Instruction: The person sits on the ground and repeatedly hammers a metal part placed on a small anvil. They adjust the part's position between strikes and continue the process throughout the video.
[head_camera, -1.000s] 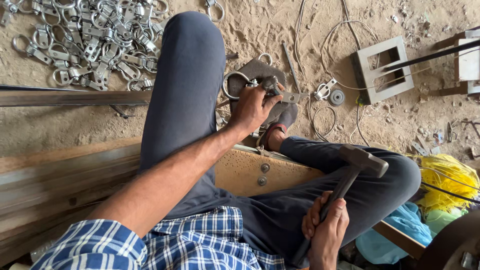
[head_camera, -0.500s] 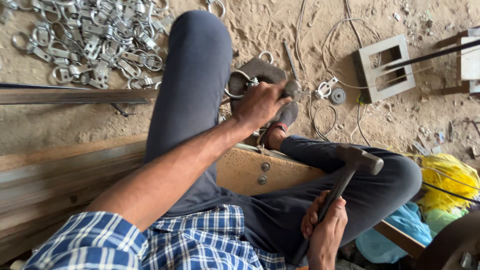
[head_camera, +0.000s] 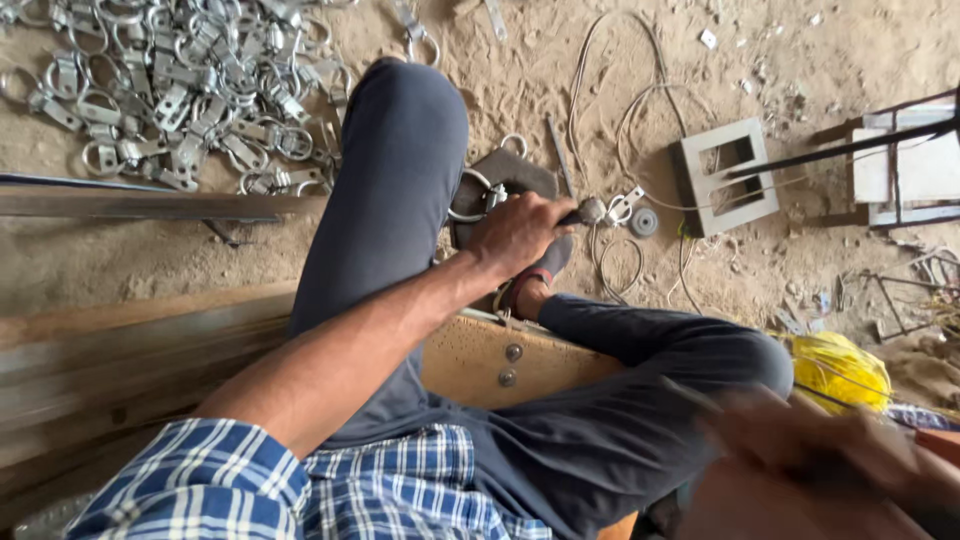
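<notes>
While the person sits on the sandy floor (head_camera: 820, 60), the left hand (head_camera: 515, 232) is closed around a short metal tool (head_camera: 588, 211), its tip pressed onto a ring clip (head_camera: 478, 196) lying on a dark block (head_camera: 520, 172) beside the foot. The right hand (head_camera: 800, 450) sits at the lower right, blurred; whether it is wide, narrow or holding anything cannot be told. A pile of ring clips (head_camera: 190, 90) lies at the upper left, well apart from the block. A grey frame (head_camera: 725, 178) rests right of the block, and a yellow bag (head_camera: 840, 370) lies by the knee.
</notes>
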